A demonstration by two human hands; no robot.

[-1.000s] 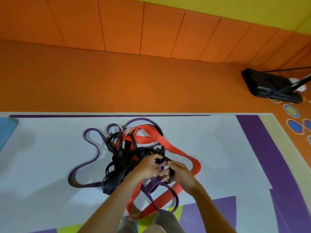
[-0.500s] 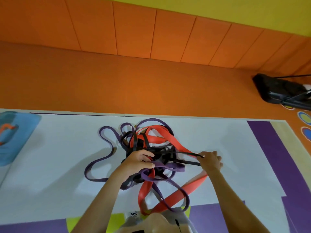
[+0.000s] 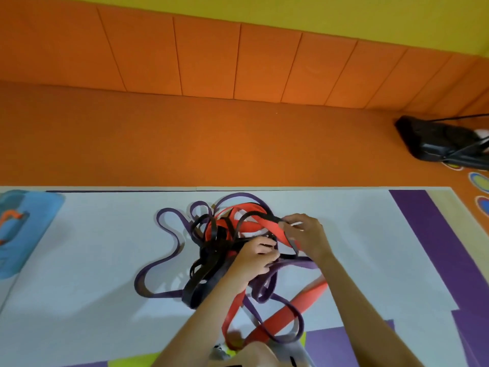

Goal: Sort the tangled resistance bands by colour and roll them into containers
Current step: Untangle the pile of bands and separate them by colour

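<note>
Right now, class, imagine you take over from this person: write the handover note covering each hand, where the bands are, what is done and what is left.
The left hand has its fingers curled into the middle of the tangle; which band it holds is unclear.
The right hand pinches a black band at the tangle's far right side.
The purple band, red band and black ones lie knotted together on the white mat.
The blue container sits at the left edge, with something orange in it.
Done: no band is free yet.
Left: separate by colour, roll, place in containers.
</note>
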